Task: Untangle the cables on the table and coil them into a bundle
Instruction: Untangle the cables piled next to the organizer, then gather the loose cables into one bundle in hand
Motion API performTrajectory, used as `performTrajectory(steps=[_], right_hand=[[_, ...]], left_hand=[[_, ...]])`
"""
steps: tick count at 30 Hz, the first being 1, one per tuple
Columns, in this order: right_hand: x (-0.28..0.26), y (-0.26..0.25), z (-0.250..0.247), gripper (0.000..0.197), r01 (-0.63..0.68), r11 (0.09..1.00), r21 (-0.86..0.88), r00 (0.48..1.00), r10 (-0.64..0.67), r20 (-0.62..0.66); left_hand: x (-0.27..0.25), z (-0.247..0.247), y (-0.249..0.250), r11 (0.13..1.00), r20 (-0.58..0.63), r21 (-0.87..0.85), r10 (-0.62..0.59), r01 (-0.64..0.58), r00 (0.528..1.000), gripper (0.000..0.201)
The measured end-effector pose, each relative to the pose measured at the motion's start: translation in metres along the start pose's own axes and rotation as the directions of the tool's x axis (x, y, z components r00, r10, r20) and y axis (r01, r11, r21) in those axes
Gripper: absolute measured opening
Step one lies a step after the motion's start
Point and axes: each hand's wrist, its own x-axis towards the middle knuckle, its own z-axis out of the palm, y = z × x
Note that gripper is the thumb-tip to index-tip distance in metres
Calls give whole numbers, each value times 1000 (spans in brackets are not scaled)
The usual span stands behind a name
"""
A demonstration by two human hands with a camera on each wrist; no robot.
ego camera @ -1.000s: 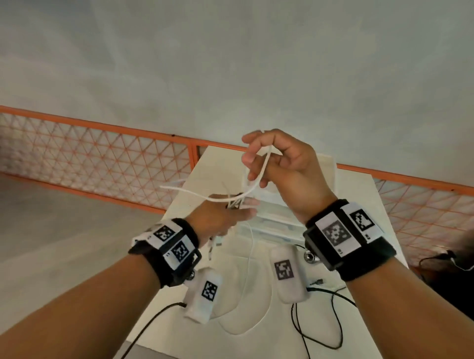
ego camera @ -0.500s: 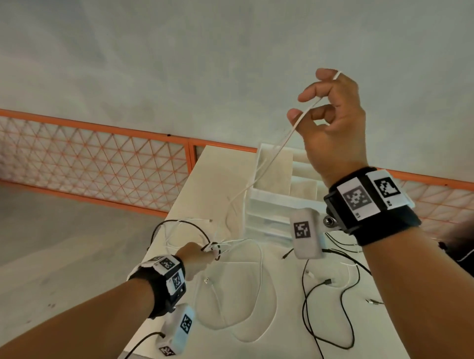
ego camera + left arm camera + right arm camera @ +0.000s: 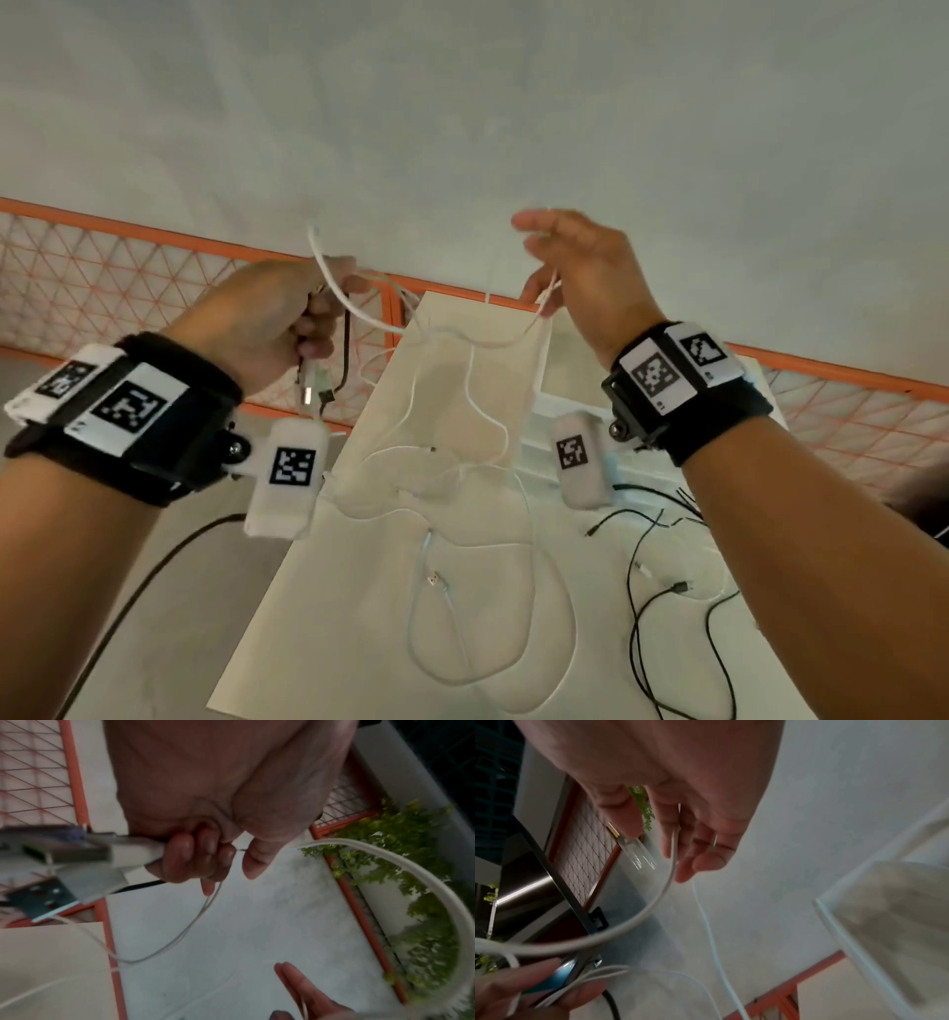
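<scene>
My left hand (image 3: 277, 318) is raised at the left and grips a bundle of white and black cable ends. Their USB plugs (image 3: 310, 393) hang below the fist and show beside the curled fingers (image 3: 192, 858) in the left wrist view. A white cable (image 3: 477, 342) sags from that fist across to my right hand (image 3: 580, 267), which is raised at the same height. There the cable (image 3: 649, 906) runs between nearly straight fingers (image 3: 693, 841) and is held lightly. More white cable loops (image 3: 411, 624) lie on the table (image 3: 318, 616) below both hands.
Tangled black cables (image 3: 637, 616) lie on the table's right part. A white box (image 3: 575, 395) stands at the far end, under my right wrist. An orange mesh fence (image 3: 102, 288) runs behind the table. A black cord (image 3: 128, 591) trails over the floor at the left.
My right hand has come down from its high pull to the level of the left hand. My left hand has risen from the table with its bundle. The white cable now sags between them.
</scene>
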Motion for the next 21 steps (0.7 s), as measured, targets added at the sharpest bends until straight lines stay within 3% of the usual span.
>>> performTrajectory(steps=[3, 6, 8, 10, 12, 14, 16, 18, 21], right_hand=[[23, -5, 3, 34, 117, 990, -72, 984, -126, -124], [33, 16, 14, 48, 80, 988, -130, 985, -98, -141], [32, 44, 21, 63, -52, 977, -209, 989, 22, -143], [25, 74, 25, 70, -205, 921, -333, 979, 200, -49], [11, 93, 28, 65, -247, 800, -547, 910, 385, 151], [-3, 92, 33, 60, -219, 736, -640, 857, 458, 234], [-11, 70, 38, 59, -207, 820, -533, 907, 366, 210], [-15, 42, 45, 67, -150, 943, -296, 947, 223, 231], [-19, 16, 57, 70, -20, 984, -177, 901, 94, 423]], left_hand=[[7, -6, 2, 999, -65, -37, 32, -34, 997, 16], [11, -7, -4, 996, -112, -86, 14, -24, 994, 21], [14, -10, -5, 988, -132, -152, 17, -37, 991, 14], [17, -13, -5, 981, -162, -185, 35, -65, 986, 10], [19, -15, -1, 984, -152, -167, 44, -70, 987, 8], [19, -14, 2, 995, -101, -85, 46, -55, 994, 13], [18, -10, 3, 998, -37, 56, 41, -38, 998, 22], [14, -3, 2, 969, 25, 248, 10, -16, 1000, 24], [5, 14, -1, 873, 97, 487, -36, -16, 995, 32]])
